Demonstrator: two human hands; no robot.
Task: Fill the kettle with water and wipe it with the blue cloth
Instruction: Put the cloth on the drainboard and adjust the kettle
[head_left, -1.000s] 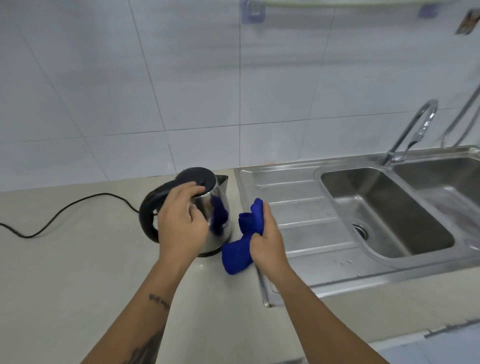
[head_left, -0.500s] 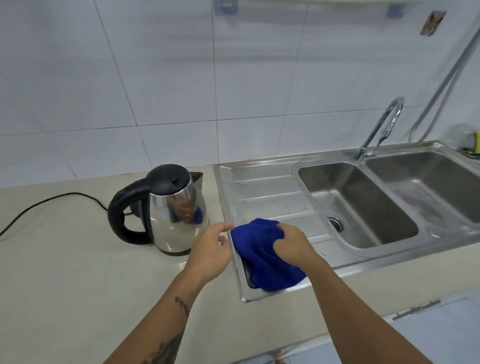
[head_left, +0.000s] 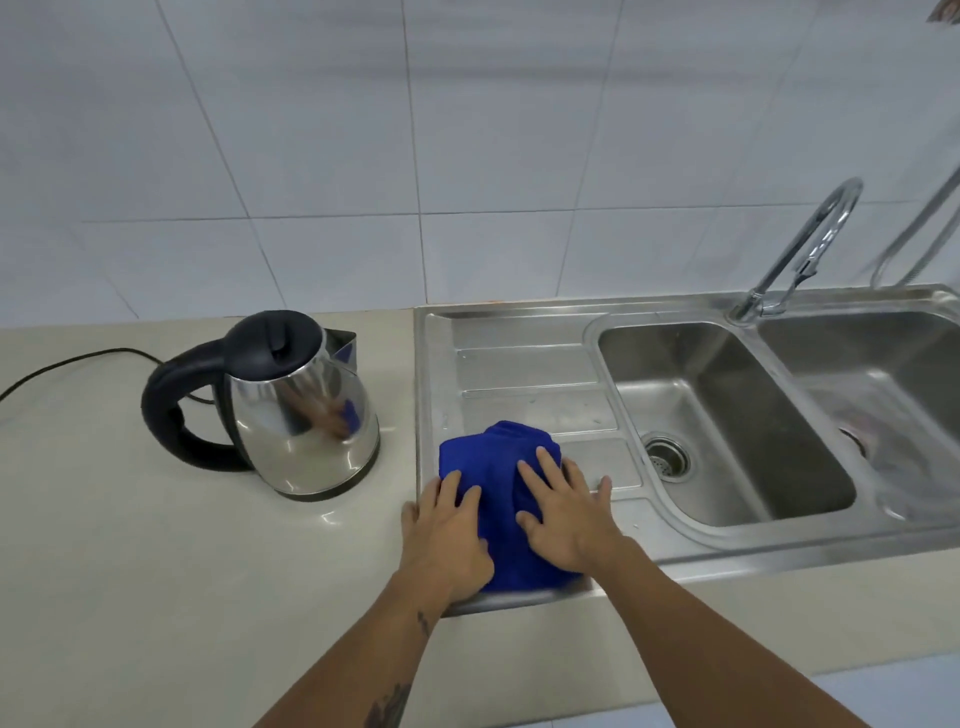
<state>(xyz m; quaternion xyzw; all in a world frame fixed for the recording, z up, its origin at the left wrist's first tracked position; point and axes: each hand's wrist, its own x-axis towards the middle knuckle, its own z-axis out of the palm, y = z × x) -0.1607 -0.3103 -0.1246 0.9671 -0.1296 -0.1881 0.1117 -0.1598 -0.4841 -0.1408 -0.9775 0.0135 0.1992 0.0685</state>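
Note:
The steel kettle (head_left: 301, 415) with its black lid and handle stands upright on the beige counter, lid closed, left of the sink. The blue cloth (head_left: 493, 462) lies bunched on the sink's draining board (head_left: 524, 358) near its front left corner. My left hand (head_left: 447, 535) rests flat on the cloth's left part, fingers spread. My right hand (head_left: 566, 509) presses flat on the cloth's right part, fingers apart. Neither hand touches the kettle.
A black power cord (head_left: 67, 364) runs left from the kettle across the counter (head_left: 156, 571). The double sink has a left basin (head_left: 727, 415) with a drain, a right basin (head_left: 883, 395), and a curved tap (head_left: 805, 244) behind. A tiled wall backs everything.
My left hand left the kettle and both hands came down to the draining board. The cloth went from my right hand's grip to lying on the board under both flat palms.

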